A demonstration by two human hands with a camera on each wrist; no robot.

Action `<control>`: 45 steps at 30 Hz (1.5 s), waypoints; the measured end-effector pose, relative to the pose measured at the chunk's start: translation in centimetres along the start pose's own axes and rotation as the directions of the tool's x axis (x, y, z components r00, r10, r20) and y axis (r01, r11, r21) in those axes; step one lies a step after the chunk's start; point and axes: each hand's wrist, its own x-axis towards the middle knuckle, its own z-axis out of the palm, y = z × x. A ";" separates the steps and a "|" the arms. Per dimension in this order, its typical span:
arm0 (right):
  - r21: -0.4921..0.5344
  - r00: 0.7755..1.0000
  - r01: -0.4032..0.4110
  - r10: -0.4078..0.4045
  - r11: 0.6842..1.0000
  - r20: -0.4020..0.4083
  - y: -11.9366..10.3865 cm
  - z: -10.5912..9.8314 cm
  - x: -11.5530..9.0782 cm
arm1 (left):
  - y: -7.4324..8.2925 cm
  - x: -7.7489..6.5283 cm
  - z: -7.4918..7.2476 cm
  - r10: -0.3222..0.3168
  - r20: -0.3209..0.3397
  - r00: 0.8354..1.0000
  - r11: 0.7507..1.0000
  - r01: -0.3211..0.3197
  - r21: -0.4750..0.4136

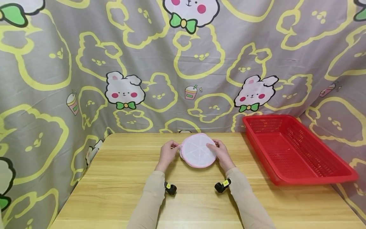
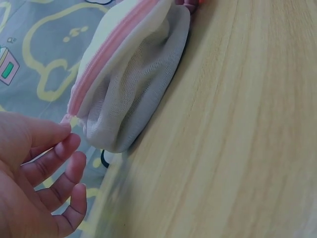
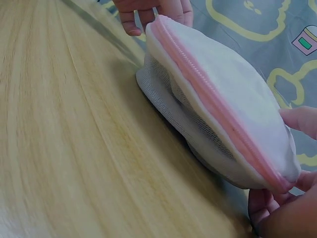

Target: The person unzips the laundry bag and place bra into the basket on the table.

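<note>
A round white mesh laundry bag (image 1: 199, 150) with a pink zipper round its edge is between both hands, over the middle of the table. In the left wrist view its grey mesh side (image 2: 133, 79) bulges beneath the zipper. My left hand (image 1: 168, 152) pinches the zipper end at the bag's left edge between thumb and index finger, the other fingers spread loosely. My right hand (image 1: 222, 153) grips the opposite edge, thumb on the white top and fingers underneath. The right wrist view shows the pink zipper (image 3: 213, 101) running along the rim between the two hands, closed along the part that shows.
A red plastic basket (image 1: 317, 182) with perforated walls stands at the table's right side. The wooden table (image 1: 120, 190) reaches back to a grey curtain (image 1: 160, 63) printed with cartoon animals, which also hangs at both sides. Each wrist wears a small black camera (image 1: 171, 189).
</note>
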 end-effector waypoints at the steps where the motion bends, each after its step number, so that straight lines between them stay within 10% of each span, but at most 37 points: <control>1: -0.004 1.000 0.000 0.000 1.000 0.001 0.0 0.0 0.0 | 0.0 0.0 0.0 0.000 0.002 1.000 1.000 0.000 0.000; 45: -0.010 0.993 0.022 -0.023 1.000 -0.115 0.2 0.9 -0.4 | 0.7 -0.2 -1.1 0.068 0.145 0.987 0.998 -0.064 -0.028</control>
